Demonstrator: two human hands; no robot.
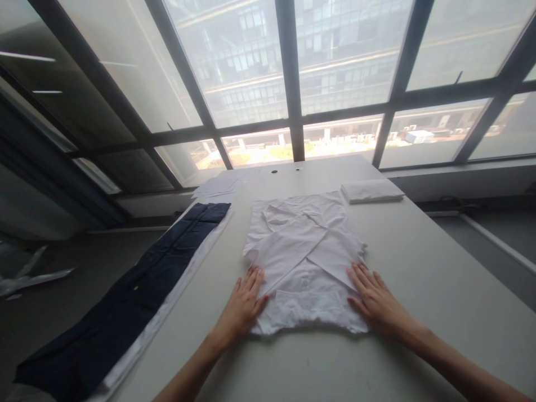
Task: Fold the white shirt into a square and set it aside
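A white shirt (301, 251) lies on the white table (419, 262) in front of me, its sleeves crossed over the body and its collar at the far end. My left hand (247, 301) rests flat on the shirt's left edge, fingers stretched out. On the opposite edge lies my right hand (374, 298), also flat with fingers a little apart. Neither hand grips the cloth. Small wrinkles run along the shirt's near edge.
Dark navy trousers (146, 285) lie along the table's left side on top of white cloth. A folded white cloth (372, 191) sits at the far right. White sheets (218, 184) lie at the far left. Large windows (251, 61) stand beyond the table.
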